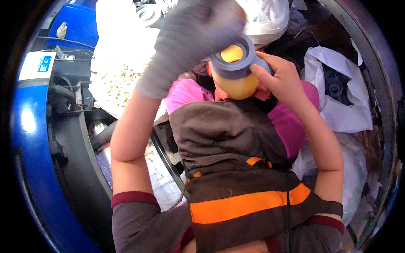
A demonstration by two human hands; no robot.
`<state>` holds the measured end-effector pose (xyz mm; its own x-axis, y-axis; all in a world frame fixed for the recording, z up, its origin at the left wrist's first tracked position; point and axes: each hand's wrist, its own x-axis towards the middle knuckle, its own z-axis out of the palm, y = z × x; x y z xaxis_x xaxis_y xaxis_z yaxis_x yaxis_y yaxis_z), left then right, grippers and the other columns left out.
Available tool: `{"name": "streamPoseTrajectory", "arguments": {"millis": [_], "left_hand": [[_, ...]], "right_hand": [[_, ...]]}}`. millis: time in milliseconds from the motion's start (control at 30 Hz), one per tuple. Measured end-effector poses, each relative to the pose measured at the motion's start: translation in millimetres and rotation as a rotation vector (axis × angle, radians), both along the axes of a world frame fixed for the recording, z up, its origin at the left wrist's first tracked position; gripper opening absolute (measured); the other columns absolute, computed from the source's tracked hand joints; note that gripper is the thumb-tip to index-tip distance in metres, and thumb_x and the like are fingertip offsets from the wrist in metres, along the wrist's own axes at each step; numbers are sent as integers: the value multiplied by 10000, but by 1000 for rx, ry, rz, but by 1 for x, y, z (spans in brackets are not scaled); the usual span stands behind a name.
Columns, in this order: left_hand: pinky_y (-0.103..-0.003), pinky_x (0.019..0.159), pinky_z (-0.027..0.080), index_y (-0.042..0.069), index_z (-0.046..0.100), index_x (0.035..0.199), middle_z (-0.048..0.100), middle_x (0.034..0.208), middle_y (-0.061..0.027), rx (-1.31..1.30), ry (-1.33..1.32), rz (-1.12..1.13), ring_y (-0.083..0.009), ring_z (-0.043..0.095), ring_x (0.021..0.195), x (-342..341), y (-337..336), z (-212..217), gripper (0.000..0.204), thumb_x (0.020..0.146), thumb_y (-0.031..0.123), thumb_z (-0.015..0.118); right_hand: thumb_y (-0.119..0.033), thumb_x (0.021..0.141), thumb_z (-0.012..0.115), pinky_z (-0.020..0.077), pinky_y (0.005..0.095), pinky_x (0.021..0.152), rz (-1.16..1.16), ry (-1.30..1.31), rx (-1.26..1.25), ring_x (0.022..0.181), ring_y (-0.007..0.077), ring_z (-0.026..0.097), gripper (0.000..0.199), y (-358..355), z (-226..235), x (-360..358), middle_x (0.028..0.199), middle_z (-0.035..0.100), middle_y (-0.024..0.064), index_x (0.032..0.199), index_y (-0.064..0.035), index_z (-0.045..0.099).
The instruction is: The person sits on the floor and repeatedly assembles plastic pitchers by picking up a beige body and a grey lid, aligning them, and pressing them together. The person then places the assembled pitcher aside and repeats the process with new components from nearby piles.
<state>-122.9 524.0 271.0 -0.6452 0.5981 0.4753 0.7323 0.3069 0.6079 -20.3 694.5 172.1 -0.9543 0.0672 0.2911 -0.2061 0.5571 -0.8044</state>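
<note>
In front of my lap, my right hand [280, 76] is bare and closed on the side stub of a grey ring-shaped plastic fitting [249, 48]. Thumb and fingers pinch the stub from either side. A yellow rounded piece [238, 87] sits directly under the fitting, and yellow also shows through its round opening. My left hand [194, 40], in a grey glove, is raised just beyond and left of the fitting. Motion smears its fingers, so I cannot tell what it holds. Whether it touches the fitting's rim is also unclear.
On the left, a white bag [120, 86] contains many small pale pieces; several grey plastic parts [148, 14] lie behind it. A white sack [352, 105] with dark ring-shaped parts stands at right. A blue machine body [31, 126] borders the left. Clear plastic bags [268, 19] lie behind.
</note>
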Motion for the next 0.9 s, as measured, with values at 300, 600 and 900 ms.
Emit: {"name": "streamPoseTrajectory", "arguments": {"millis": [300, 600, 900], "left_hand": [[-410, 955, 429, 115, 539, 1233, 549, 1201, -145, -451, 395, -41, -318, 529, 1120, 8, 22, -14, 606, 698, 347, 703], [-331, 841, 474, 57, 574, 1154, 613, 1053, -104, 199, 125, 27, -227, 595, 965, -5, -27, 85, 551, 685, 267, 772], [-286, 789, 488, 32, 552, 1174, 623, 1013, -83, -452, 724, -158, -170, 597, 924, 4, 18, -34, 513, 740, 221, 751]], "right_hand": [[-240, 848, 563, 482, 470, 665, -200, -199, 219, 787, 367, 619, 320, 6, -39, 30, 828, 616, 181, 1089, -57, 461], [-190, 832, 572, 487, 476, 659, -257, -136, 213, 807, 367, 617, 321, -1, -46, 33, 867, 618, 170, 1075, -63, 405], [-194, 836, 565, 467, 491, 683, -210, -126, 140, 832, 398, 597, 320, -1, -52, 30, 881, 610, 200, 1086, -61, 417]]}}
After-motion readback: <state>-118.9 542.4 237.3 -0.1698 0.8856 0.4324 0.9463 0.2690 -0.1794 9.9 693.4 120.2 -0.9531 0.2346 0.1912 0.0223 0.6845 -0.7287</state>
